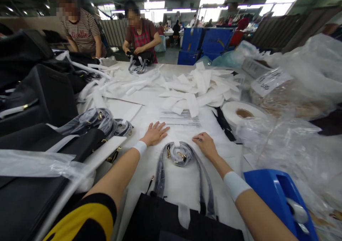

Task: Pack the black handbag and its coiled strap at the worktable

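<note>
A black handbag [160, 219] lies at the near edge of the white-covered table [181, 184]. Its plastic-wrapped straps [160, 169] run forward to a coiled bundle with gold clasps [178, 154]. My left hand [155, 133] rests flat on the white sheet, fingers spread, just left of that bundle. My right hand [205, 144] lies palm down just right of it, fingers loosely curled and touching the sheet. Neither hand grips anything. A printed paper [181, 119] lies just beyond both hands.
Black bags [40, 102] and wrapped straps [96, 121] are stacked on the left. White paper strips [192, 86] and a tape roll [242, 113] lie ahead. A blue tape dispenser [280, 198] and plastic bags [294, 91] sit right. Two people [140, 37] work at the far end.
</note>
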`<state>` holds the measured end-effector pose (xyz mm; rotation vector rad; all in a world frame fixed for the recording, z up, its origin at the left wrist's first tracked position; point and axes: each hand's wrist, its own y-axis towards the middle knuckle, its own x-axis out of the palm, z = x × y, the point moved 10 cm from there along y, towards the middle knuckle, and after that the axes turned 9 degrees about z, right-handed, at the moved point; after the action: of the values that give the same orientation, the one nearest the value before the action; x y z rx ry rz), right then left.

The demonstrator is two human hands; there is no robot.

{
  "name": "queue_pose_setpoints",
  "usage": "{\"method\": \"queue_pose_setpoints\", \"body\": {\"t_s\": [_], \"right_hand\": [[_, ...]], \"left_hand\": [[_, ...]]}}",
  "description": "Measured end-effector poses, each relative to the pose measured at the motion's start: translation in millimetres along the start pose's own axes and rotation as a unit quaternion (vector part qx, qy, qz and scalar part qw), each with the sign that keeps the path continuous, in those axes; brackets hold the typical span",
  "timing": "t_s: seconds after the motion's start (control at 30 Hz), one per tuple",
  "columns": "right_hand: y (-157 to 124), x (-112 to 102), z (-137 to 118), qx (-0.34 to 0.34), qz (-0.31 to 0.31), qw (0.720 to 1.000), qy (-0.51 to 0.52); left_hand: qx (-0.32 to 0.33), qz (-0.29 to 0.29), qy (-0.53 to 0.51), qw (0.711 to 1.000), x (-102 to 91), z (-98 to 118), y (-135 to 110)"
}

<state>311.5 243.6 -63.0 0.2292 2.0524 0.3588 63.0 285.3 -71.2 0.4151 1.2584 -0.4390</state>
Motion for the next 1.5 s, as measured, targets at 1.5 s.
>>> {"method": "queue_pose_setpoints", "body": {"t_s": [1.5], "right_hand": [[13.3,-80.5,40.1,0.101,0.064,0.973,-0.198]], "left_hand": [[-0.428,0.162,-0.035,0.888,-57.8,-97.6,-4.8]]}}
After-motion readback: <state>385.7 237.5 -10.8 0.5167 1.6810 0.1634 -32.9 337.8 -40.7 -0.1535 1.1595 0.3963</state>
